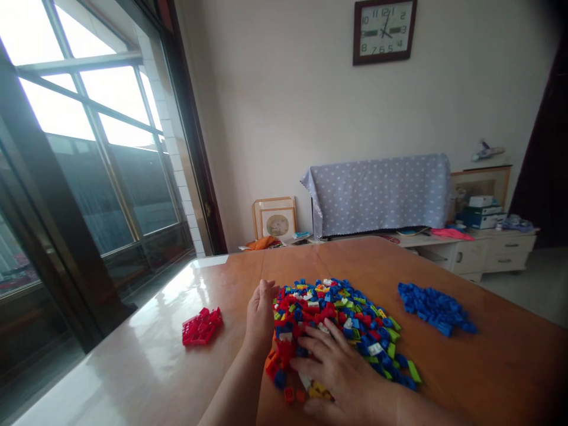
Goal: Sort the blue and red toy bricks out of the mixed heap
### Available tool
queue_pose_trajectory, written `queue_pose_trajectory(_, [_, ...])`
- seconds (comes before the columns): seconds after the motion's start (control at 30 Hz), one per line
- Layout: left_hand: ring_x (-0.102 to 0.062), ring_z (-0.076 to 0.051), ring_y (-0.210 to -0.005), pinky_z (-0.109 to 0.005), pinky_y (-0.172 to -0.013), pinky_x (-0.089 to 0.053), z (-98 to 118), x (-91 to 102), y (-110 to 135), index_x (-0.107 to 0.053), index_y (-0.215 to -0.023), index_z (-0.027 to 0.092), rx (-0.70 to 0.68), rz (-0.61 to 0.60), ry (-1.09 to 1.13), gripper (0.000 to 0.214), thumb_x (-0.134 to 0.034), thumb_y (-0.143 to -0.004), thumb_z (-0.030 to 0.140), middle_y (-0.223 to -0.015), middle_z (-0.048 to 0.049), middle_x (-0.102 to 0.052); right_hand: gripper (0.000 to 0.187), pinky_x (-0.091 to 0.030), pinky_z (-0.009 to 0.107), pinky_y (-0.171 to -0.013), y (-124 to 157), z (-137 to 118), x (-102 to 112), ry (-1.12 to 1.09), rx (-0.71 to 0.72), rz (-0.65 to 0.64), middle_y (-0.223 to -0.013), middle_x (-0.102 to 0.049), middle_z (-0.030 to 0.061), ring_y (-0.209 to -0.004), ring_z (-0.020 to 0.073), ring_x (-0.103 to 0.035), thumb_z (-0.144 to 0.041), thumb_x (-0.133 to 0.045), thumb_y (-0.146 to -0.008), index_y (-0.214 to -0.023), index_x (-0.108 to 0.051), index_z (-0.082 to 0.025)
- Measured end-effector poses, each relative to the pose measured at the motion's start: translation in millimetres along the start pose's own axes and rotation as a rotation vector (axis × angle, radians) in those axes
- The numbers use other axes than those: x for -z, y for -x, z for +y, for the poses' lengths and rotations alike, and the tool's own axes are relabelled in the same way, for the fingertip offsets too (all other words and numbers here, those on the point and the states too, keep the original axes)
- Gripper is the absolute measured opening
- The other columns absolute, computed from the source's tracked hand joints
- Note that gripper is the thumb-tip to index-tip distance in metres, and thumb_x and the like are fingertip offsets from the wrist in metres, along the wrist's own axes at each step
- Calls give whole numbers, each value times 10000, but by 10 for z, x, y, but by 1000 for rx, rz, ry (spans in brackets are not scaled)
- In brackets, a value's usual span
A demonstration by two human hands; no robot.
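Observation:
A mixed heap of plastic building bricks [355, 319] in red, blue, green, white and yellow lies in front of me on the wooden table. My right hand [331, 361] rests palm down on the heap's near side, fingers spread over the bricks. Cupped along the heap's left edge is my left hand [261, 310], on its side with the thumb up; its fingertips are partly hidden, and I see nothing held in it. A small group of red bricks [202, 327] sits apart on the left. Farther right lies a separate pile of blue bricks [437, 307].
The brown table [501, 367] has a glossy top reflecting window light on the left. Behind it stand a low white cabinet [510, 254], a cloth-covered object [381, 195] and picture frames [277, 222]. A clock [384, 32] hangs on the wall. Glass doors [110, 154] stand at left.

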State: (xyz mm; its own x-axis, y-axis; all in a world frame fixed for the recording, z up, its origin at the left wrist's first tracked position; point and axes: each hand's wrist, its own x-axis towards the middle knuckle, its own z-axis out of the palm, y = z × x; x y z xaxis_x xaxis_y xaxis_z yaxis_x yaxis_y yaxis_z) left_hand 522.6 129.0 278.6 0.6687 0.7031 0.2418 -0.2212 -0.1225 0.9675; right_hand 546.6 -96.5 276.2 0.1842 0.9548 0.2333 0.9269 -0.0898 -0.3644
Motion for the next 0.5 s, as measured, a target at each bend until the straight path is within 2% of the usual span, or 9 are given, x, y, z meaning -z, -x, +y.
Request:
queue_pose_trajectory(0.1, [-687, -275, -1078, -405, -964, -508, -96, 56, -43, -662, -1151, 126, 0, 59, -153, 683, -344, -946, 694, -1147, -164, -730, 511, 18, 625, -1215, -11, 90, -35, 64, -97, 106, -1516, -501, 33, -1480, 324, -295, -529, -605, -907, -1399, -557, -402])
queue_pose_trajectory(0.2, [-675, -306, -1079, -419, -955, -497, -193, 81, -51, -691, -1065, 129, 12, 44, -241, 644, -360, -944, 668, -1109, -162, -738, 394, -18, 595, -1225, -29, 206, -48, 132, -151, 198, -1453, -562, 17, -1440, 292, -361, -435, -595, -920, -1310, -632, -390])
queue_pose_trajectory(0.33, [-670, -321, -1054, -410, -945, -483, -247, 93, -27, -720, -973, 146, 6, -40, -338, 611, -400, -931, 665, -1044, -142, -749, 341, -98, 594, -1213, -25, 426, -32, 198, -229, 300, -1381, -612, 28, -1384, 286, -425, -390, -583, -927, -1258, -663, -370])
queue_pose_trajectory(0.5, [-680, -283, -928, -345, -832, -502, -203, 45, 42, -724, -899, 163, -26, -194, -431, 586, -394, -940, 645, -926, -88, -750, 371, -235, 576, -1161, 22, 685, 25, 268, -337, 393, -1356, -625, 61, -1326, 309, -466, -430, -598, -914, -1268, -667, -339])
